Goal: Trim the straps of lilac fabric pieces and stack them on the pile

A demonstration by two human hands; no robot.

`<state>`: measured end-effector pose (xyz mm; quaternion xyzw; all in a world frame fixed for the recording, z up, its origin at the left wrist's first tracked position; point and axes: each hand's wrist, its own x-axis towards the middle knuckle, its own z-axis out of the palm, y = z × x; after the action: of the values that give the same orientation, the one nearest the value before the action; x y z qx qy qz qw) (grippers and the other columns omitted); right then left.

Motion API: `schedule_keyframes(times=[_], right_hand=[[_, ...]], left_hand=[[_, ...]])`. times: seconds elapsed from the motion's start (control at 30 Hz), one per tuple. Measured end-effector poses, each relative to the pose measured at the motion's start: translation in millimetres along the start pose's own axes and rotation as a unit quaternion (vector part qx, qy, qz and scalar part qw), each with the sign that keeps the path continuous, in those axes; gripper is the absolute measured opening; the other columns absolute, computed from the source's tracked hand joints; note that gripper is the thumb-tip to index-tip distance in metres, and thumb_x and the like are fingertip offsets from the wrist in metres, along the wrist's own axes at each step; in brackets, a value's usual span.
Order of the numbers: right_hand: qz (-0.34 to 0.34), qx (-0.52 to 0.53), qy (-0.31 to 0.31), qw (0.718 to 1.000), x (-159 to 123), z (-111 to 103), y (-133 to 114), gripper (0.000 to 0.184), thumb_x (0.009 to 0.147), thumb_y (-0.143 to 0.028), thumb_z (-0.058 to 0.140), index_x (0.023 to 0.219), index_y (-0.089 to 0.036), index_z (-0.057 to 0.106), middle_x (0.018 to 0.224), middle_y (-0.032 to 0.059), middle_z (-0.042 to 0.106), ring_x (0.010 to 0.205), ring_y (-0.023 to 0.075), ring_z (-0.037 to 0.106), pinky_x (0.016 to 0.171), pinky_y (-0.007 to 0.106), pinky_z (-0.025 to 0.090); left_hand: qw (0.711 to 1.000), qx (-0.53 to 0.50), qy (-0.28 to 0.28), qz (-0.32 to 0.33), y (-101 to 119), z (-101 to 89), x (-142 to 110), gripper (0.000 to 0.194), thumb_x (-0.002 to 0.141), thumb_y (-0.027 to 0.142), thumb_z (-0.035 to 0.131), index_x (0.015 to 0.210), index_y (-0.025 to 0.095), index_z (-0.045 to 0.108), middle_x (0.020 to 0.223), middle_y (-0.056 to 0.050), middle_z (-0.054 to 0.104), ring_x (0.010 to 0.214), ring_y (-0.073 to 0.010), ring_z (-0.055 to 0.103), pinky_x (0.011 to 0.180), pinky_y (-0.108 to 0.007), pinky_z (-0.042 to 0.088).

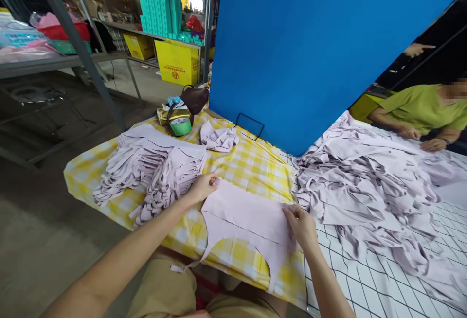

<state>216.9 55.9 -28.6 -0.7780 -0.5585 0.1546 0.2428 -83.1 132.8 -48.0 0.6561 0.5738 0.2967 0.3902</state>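
A pale lilac strappy garment (244,216) lies spread over the yellow checked tablecloth (251,167) in front of me, its straps toward my lap. One strap hangs past the table's edge. My left hand (203,186) pinches the garment's far left corner between thumb and fingers. At the far right corner, my right hand (299,223) has the fabric gripped in its closed fingers. Just left of my left hand sits a layered stack of matching garments (156,148), straps hanging toward me. A crumpled lilac piece (219,137) rests farther back.
A large loose heap of lilac garments (365,186) covers the white grid-patterned cloth (339,255) at right. A blue panel (292,55) rises behind. Green tape (180,126) and a dark bag (195,99) lie at the back left. A person in a green shirt (419,109) sits across.
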Motion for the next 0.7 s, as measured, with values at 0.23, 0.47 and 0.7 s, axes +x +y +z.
schedule_keyframes(times=[0.23,0.47,0.7], right_hand=[[0.006,-0.093,0.031,0.995,7,15,1,0.035,0.082,-0.047,0.04,0.072,-0.022,0.061,0.063,0.0071,0.064,0.06,0.0229,0.055,0.056,0.03,0.035],[0.037,-0.175,0.059,0.982,4,22,-1,0.033,0.088,-0.03,0.034,0.106,-0.017,0.059,0.08,0.0112,0.066,0.068,0.0238,0.059,0.056,0.032,0.037],[-0.159,-0.192,0.099,0.963,-17,30,6,0.041,0.09,-0.028,0.028,0.119,-0.014,0.053,0.119,0.016,0.056,0.109,0.0288,0.051,0.082,0.042,0.043]], left_hand=[[0.998,0.034,0.052,0.004,-4,7.7,-2,0.037,0.072,0.009,0.055,0.108,0.018,0.055,0.066,0.004,0.05,0.059,-0.0102,0.05,0.057,-0.02,0.037],[0.982,0.136,0.108,0.079,-7,10.7,-3,0.045,0.077,0.004,0.047,0.12,0.017,0.044,0.089,-0.003,0.057,0.082,-0.0163,0.057,0.076,-0.027,0.045],[0.944,0.298,0.121,0.077,-4,17.1,-24,0.02,0.079,0.016,0.055,0.099,0.019,0.054,0.099,-0.006,0.055,0.098,-0.0225,0.051,0.085,-0.035,0.042]])
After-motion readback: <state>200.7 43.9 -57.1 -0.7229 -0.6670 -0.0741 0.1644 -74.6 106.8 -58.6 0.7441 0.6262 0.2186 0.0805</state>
